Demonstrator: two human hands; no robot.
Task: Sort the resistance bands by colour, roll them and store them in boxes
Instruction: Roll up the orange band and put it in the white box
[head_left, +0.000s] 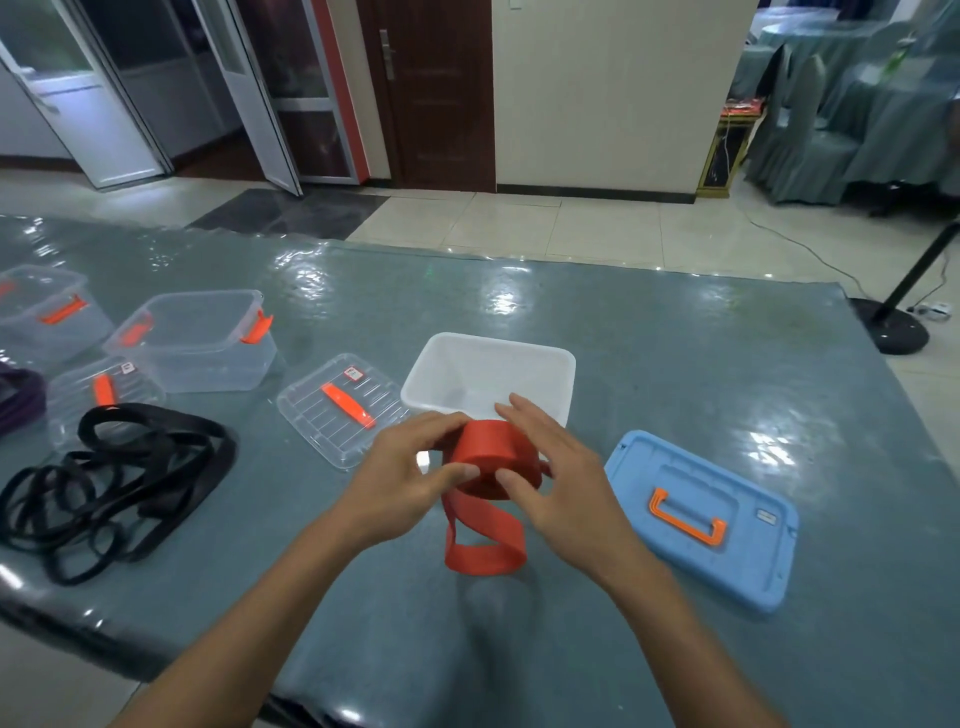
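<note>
red band (488, 457): mostly rolled into a thick coil, held above the table between both hands, just in front of the white box's near rim; the loose tail hangs down and loops onto the tabletop.
left hand (405, 480): fingers curled round the coil's left side, thumb on its near face, gripping.
right hand (558, 470): fingers spread, nearly straight over the coil's right side; thumb tip touches the near face, not wrapped round it.
white box (493, 344): open, lid off, just behind the hands.
blue lid (701, 525): flat, orange handle up, just right of the right wrist, apart from the white box.
clear lid (332, 415): flat, just left of the white box.
clear box (197, 345): open, orange latches, further left.
black bands (119, 483): loose tangle near the table's near-left edge.
purple band (21, 400): cut by the left frame edge.
table (675, 353): glossy grey cover; open stretch behind and right of the white box out to the far and right edges, another between the forearms.
floor stand (901, 332): on the floor just off the far-right corner.
</note>
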